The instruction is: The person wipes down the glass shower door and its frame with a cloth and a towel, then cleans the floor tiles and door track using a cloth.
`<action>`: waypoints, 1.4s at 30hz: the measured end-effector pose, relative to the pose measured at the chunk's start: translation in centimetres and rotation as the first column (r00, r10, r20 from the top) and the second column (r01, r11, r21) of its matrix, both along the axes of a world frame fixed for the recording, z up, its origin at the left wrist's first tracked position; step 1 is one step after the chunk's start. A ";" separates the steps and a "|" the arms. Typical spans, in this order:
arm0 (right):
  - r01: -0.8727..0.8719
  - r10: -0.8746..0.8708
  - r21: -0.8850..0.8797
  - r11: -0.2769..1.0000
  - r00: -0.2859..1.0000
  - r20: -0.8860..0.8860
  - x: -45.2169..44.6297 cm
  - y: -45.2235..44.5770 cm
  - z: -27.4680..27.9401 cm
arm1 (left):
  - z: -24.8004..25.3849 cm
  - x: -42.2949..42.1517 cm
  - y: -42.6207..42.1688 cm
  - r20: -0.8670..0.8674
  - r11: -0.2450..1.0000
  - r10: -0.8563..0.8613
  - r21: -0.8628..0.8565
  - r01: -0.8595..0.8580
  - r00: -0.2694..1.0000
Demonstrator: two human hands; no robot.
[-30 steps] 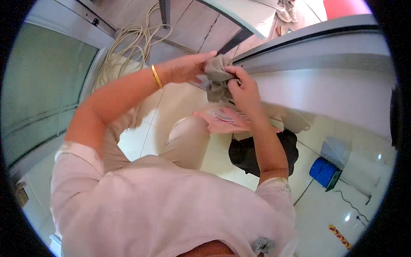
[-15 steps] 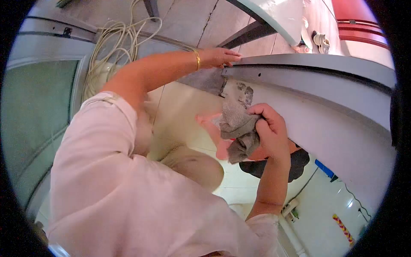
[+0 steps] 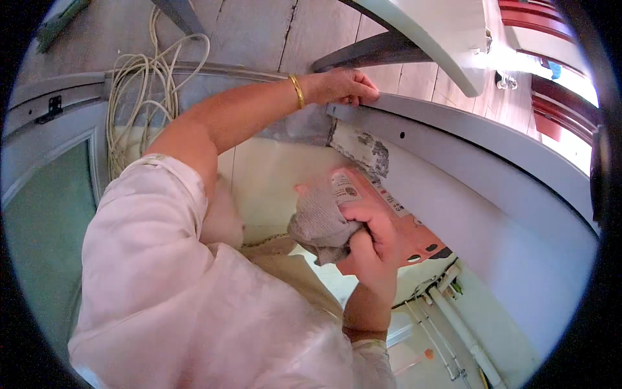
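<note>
My right hand (image 3: 370, 243) is closed round a crumpled grey cloth (image 3: 319, 219), in front of a pink printed bag (image 3: 403, 228). My left hand (image 3: 343, 87), with a gold bangle (image 3: 296, 92) at the wrist, rests on the end of a grey door frame edge (image 3: 453, 126). Its fingers are bent over that edge, and nothing shows in them. Just below the frame, the wall corner has a rough, chipped patch (image 3: 363, 150).
Coiled cream cable (image 3: 146, 97) hangs at the upper left beside a glass-panelled door (image 3: 52, 194). A table (image 3: 447, 39) with dark legs stands beyond the frame. White pipes (image 3: 463, 330) run at the lower right.
My left hand has left the cloth and moved onto the frame edge. My right hand has carried the cloth down and to the left. The view has turned and shifted.
</note>
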State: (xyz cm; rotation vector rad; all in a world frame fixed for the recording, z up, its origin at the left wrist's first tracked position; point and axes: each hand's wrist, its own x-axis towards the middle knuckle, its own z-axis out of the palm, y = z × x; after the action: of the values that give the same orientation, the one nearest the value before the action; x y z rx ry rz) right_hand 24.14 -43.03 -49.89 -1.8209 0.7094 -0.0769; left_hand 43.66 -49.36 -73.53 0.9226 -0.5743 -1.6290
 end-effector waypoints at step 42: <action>0.353 -0.355 0.040 0.935 0.932 0.074 3.3 4.3 -2.3 | -0.9 -0.4 -0.3 0.130 0.997 0.058 -0.065 -0.050 0.990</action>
State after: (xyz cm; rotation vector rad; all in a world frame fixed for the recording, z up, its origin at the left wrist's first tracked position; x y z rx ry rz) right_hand 27.46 -38.72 -52.22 -1.6370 0.9707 -0.3749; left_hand 43.24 -49.70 -74.39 0.9965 -0.6808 -1.5019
